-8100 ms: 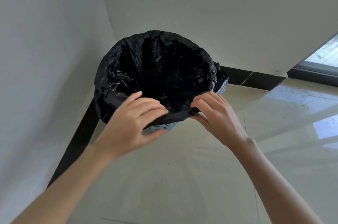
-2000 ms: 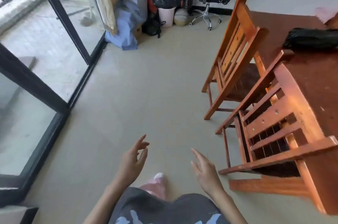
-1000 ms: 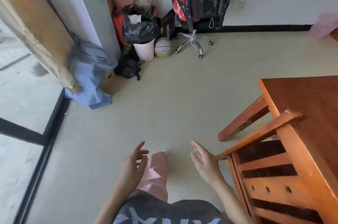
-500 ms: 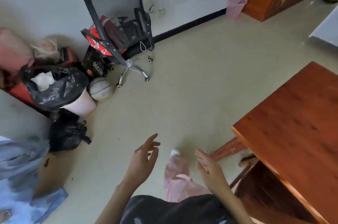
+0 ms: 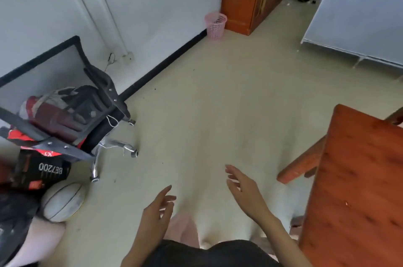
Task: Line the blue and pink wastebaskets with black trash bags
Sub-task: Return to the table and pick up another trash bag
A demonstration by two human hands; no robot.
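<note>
A pink mesh wastebasket (image 5: 215, 25) stands far ahead on the floor, against the white wall and beside a wooden cabinet. No bag shows in it. My left hand (image 5: 157, 213) and my right hand (image 5: 244, 188) hang in front of me, low in the view, both empty with fingers spread. The blue wastebasket and the black trash bags are out of sight.
A black mesh office chair (image 5: 72, 112) loaded with bags stands at the left, with a ball (image 5: 63, 201) and boxes below it. A wooden table (image 5: 359, 190) fills the lower right. The wooden cabinet (image 5: 244, 8) carries papers. Open beige floor (image 5: 218, 103) runs ahead.
The view has swung right and moved forward: the glass door and the wooden chairs left the frame, and the pink wastebasket came nearer. Both hands stay empty and spread.
</note>
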